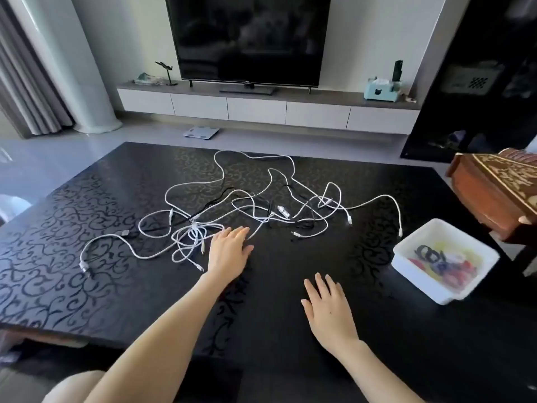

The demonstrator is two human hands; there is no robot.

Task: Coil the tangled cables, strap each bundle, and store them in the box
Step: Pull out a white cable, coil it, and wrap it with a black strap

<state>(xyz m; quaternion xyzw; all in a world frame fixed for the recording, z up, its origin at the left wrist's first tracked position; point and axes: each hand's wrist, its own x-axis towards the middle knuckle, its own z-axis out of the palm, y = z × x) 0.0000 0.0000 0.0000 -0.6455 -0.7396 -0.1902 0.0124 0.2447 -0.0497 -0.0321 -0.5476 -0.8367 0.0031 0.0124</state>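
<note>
A tangle of white and black cables sprawls across the middle of the dark patterned table. My left hand lies flat with straight fingers, its fingertips at the near edge of the tangle beside a small white loop. My right hand rests flat on the bare tabletop, nearer to me and apart from the cables. A white box stands at the table's right side; it holds dark rolled straps and a colourful lining.
A carved wooden box stands beyond the table's right edge. A television on a low white cabinet faces me, with a scale on the floor. Curtains and a white column stand at the left.
</note>
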